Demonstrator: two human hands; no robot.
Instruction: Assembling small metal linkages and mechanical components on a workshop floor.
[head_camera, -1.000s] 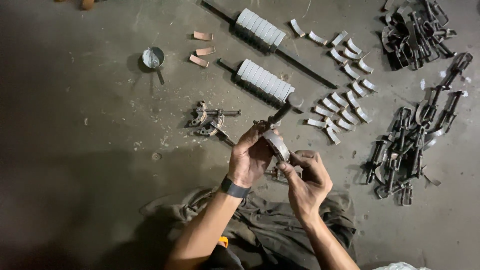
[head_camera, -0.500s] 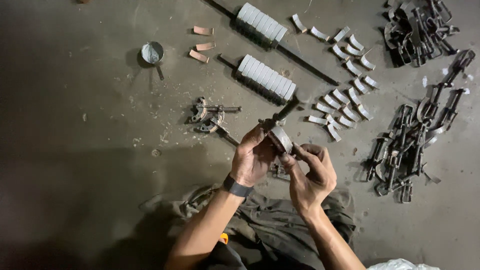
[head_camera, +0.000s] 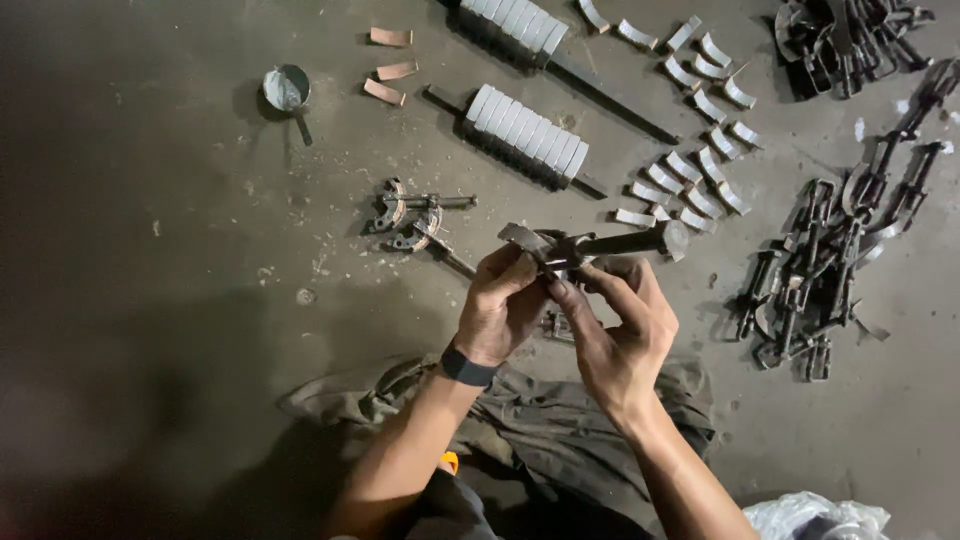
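Grey concrete floor (head_camera: 150, 300) lies under both hands. Left hand (head_camera: 505, 305) and right hand (head_camera: 620, 325) are both clamped on a dark metal clamp (head_camera: 590, 243) held between them, fingertips touching. Beyond the hands lie a stack of curved metal pieces (head_camera: 530, 137) and, right, a heap of clamps (head_camera: 810, 280).

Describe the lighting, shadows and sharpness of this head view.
Head view: dim, uneven light, brighter at the upper right, where the curved pale metal pieces catch it; the lower left of the floor sinks into heavy shadow. The small metal cup throws a soft shadow to its left. The left hand, right hand and the metal clamp part they hold are fairly sharp; no strong glare.
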